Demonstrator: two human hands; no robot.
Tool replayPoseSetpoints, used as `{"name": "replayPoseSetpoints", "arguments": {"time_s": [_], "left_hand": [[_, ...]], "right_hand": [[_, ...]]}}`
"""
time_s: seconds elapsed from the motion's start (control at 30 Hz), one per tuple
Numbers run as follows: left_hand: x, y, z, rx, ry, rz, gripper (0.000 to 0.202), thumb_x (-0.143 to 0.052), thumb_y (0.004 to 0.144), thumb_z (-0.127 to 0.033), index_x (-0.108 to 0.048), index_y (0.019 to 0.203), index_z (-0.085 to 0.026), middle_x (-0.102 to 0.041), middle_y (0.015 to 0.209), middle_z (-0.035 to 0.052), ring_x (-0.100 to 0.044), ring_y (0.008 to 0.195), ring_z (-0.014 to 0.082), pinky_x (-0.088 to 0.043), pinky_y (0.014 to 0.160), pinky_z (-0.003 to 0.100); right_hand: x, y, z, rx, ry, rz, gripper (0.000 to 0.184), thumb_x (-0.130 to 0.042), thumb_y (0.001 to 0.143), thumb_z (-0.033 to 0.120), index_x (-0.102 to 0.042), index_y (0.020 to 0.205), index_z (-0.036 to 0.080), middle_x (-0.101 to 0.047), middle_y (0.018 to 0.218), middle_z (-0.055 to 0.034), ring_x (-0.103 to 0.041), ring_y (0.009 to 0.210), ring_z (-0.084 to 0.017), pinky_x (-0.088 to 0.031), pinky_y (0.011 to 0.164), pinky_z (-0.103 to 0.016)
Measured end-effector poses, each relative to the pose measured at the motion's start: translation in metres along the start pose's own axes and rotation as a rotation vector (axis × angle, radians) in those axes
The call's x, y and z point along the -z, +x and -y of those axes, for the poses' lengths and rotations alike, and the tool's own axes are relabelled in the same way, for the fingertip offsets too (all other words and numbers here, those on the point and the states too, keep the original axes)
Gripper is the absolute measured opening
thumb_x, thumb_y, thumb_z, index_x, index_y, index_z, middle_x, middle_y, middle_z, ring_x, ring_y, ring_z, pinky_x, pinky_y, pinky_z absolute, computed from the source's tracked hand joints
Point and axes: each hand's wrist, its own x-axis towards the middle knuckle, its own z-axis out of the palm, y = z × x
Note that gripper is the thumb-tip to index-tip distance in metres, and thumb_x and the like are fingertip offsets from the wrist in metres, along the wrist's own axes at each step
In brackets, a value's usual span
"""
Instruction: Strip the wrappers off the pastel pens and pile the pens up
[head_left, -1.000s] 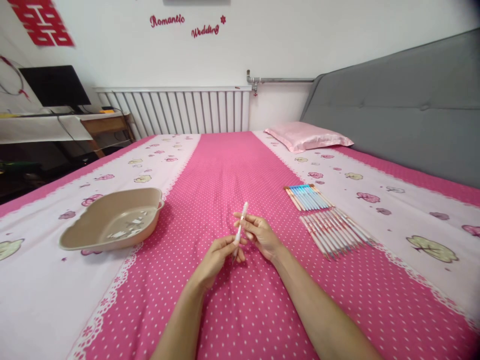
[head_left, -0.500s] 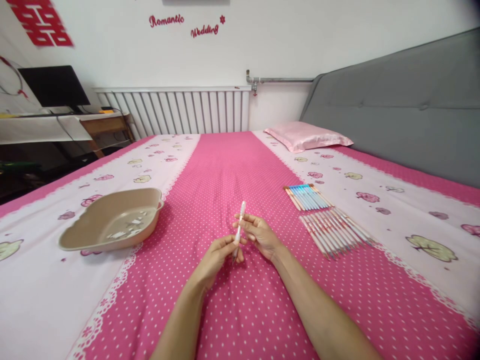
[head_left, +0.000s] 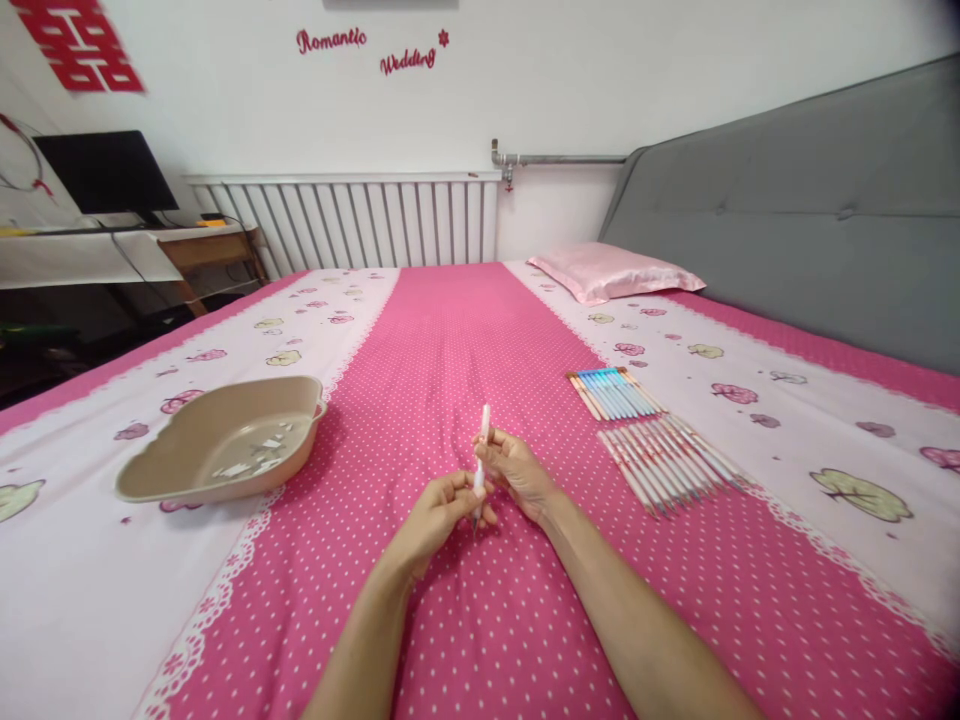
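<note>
Above the middle of the pink bedspread [head_left: 450, 360], both my hands grip one slim white pen [head_left: 485, 424], held nearly upright with its tip down. My left hand [head_left: 444, 512] pinches its lower part just above the tip. Higher up, the fingers of my right hand [head_left: 519, 474] close around the barrel. To the right lies a row of white pens with reddish marks [head_left: 671, 462]. Just behind it is a row of pens in blue and orange tones [head_left: 616, 393]. A beige plastic basin [head_left: 180, 455] on the left holds several small white pieces [head_left: 259, 456].
A pink satin pillow [head_left: 615, 272] lies at the back right, by the grey padded headboard [head_left: 795, 200]. Along the far wall runs a white radiator [head_left: 352, 225]. A desk with a black monitor [head_left: 109, 172] stands at the far left.
The pen has shifted very slightly down and turned a little in my fingers; both hands stay closed on it. The basin and the pen rows are where they were.
</note>
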Motion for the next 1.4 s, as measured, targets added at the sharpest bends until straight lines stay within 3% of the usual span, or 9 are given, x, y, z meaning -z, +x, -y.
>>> {"name": "replayPoseSetpoints", "arguments": {"time_s": [0.13, 0.23, 0.43, 1.03, 1.13, 1.3, 1.4], "left_hand": [[0.0016, -0.0007, 0.0003, -0.005, -0.013, -0.017, 0.022, -0.054, 0.08, -0.03, -0.06, 0.092, -0.012, -0.066, 0.07, 0.0063, -0.057, 0.064, 0.0131, -0.04, 0.067, 0.027], [0.0022, -0.0015, 0.0, -0.013, -0.022, -0.025, 0.022, -0.05, 0.083, -0.028, -0.06, 0.093, -0.012, -0.066, 0.071, 0.0062, -0.057, 0.066, 0.0135, -0.041, 0.07, 0.028], [0.0013, -0.0029, -0.0017, -0.014, -0.038, -0.03, 0.025, -0.048, 0.084, -0.03, -0.061, 0.094, -0.012, -0.065, 0.07, 0.0062, -0.058, 0.067, 0.0145, -0.042, 0.071, 0.029], [0.0008, -0.0022, 0.0004, -0.004, -0.045, 0.012, 0.023, -0.046, 0.086, -0.025, -0.06, 0.096, -0.011, -0.066, 0.07, 0.0068, -0.058, 0.065, 0.013, -0.041, 0.068, 0.026], [0.0006, -0.0025, 0.0004, -0.013, -0.041, 0.018, 0.023, -0.046, 0.086, -0.025, -0.06, 0.096, -0.011, -0.066, 0.069, 0.0067, -0.058, 0.065, 0.013, -0.041, 0.069, 0.026], [0.0008, -0.0036, -0.001, -0.021, -0.051, 0.006, 0.024, -0.045, 0.086, -0.027, -0.061, 0.096, -0.012, -0.066, 0.07, 0.0062, -0.058, 0.066, 0.0139, -0.041, 0.069, 0.027], [0.001, -0.004, -0.0015, -0.016, -0.051, 0.002, 0.024, -0.046, 0.086, -0.029, -0.061, 0.095, -0.012, -0.065, 0.07, 0.0061, -0.059, 0.066, 0.0142, -0.041, 0.069, 0.027]], "right_hand": [[0.0013, -0.0009, 0.0021, -0.007, 0.016, 0.08, 0.034, -0.064, 0.074, 0.037, -0.06, 0.101, 0.018, -0.064, 0.088, -0.0037, -0.05, 0.054, -0.005, -0.04, 0.048, -0.019], [0.0022, -0.001, 0.003, -0.018, 0.096, 0.145, 0.031, -0.059, 0.079, 0.031, -0.06, 0.106, 0.018, -0.064, 0.099, -0.0072, -0.055, 0.066, -0.009, -0.043, 0.053, -0.019], [0.0036, -0.001, 0.0024, -0.031, 0.152, 0.202, 0.036, -0.063, 0.074, 0.018, -0.058, 0.11, 0.019, -0.066, 0.094, -0.0041, -0.048, 0.05, -0.004, -0.042, 0.049, -0.019], [0.0, -0.0007, 0.0023, -0.007, 0.088, 0.089, 0.045, -0.075, 0.062, 0.018, -0.059, 0.104, 0.017, -0.052, 0.063, 0.0057, -0.044, 0.048, -0.004, -0.035, 0.042, -0.016], [-0.0003, -0.0015, 0.003, -0.012, 0.103, 0.097, 0.039, -0.072, 0.066, 0.022, -0.059, 0.103, 0.017, -0.057, 0.07, 0.0025, -0.047, 0.052, -0.005, -0.037, 0.045, -0.017], [0.0005, -0.0029, 0.0052, -0.024, 0.182, 0.142, 0.031, -0.06, 0.078, 0.028, -0.059, 0.108, 0.018, -0.064, 0.1, -0.0074, -0.056, 0.076, -0.012, -0.043, 0.053, -0.02], [0.0014, -0.0026, 0.0049, -0.031, 0.21, 0.188, 0.032, -0.06, 0.078, 0.023, -0.057, 0.11, 0.018, -0.065, 0.097, -0.006, -0.054, 0.064, -0.009, -0.04, 0.048, -0.02]]}}
